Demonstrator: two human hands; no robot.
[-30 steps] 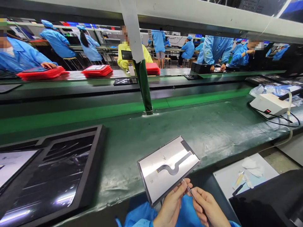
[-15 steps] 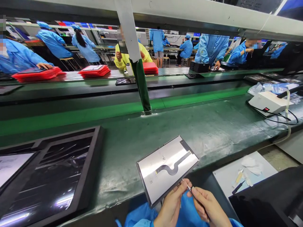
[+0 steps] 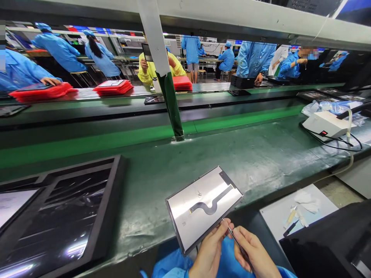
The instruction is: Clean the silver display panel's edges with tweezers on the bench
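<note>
A tablet-sized display panel (image 3: 179, 212) is tilted over the bench's near edge, its silvery back facing up with a curved dark flex cable (image 3: 211, 209) across it. My left hand (image 3: 212, 245) grips the panel by its near edge, thumb on top. Close beside it, my right hand (image 3: 248, 247) is closed around slim dark tweezers (image 3: 238, 244). Their tip meets the panel's near edge by my left fingertips; exactly what it touches is too small to make out.
A black foam tray (image 3: 108, 208) with film-covered screens lies at left. A post (image 3: 171, 104) rises from the green bench (image 3: 145, 193). At right are a white device (image 3: 326, 125) with cables and a white board (image 3: 269, 212) with small tools. Co-workers sit beyond, near red stacks (image 3: 113, 88).
The view has shifted slightly. Both hands, the panel and the tweezers keep nearly the same pose, the tweezers' tip still at the panel's edge.
</note>
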